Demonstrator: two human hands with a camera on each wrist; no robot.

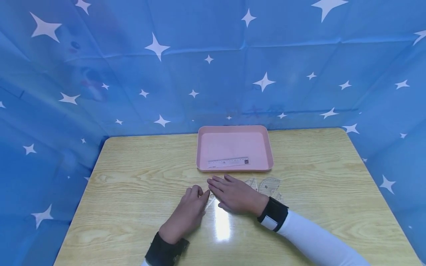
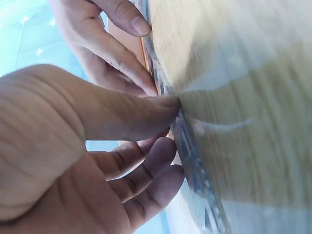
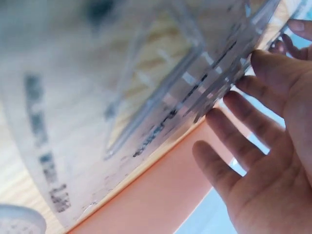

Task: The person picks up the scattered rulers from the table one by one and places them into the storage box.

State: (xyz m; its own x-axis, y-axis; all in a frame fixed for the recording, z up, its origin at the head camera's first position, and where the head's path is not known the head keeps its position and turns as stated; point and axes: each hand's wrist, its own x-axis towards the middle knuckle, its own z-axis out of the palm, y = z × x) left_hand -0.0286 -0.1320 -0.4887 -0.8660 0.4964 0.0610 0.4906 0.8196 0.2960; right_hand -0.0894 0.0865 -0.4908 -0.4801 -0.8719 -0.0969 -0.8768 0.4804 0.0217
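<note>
My left hand [image 1: 190, 208] pinches the edge of a clear plastic set square [image 1: 211, 200] that lies on the table. In the left wrist view its thumb [image 2: 146, 114] is at that edge, the other fingers bent close by. Palm down, my right hand [image 1: 237, 195] reaches across from the right with its fingers straight. Its fingertips [image 3: 214, 119] are right at the rim of clear plastic in the right wrist view. Partly covered by this hand is a second clear set square [image 1: 252, 183], and beside it lies a clear protractor [image 1: 269, 186].
A pink tray [image 1: 233, 170] stands at the table's back edge, just beyond the hands. Inside it lies a clear ruler [image 1: 229, 162]. Blue cloth [image 1: 213, 85] with white stars hangs behind and at both sides of the wooden table [image 1: 139, 166].
</note>
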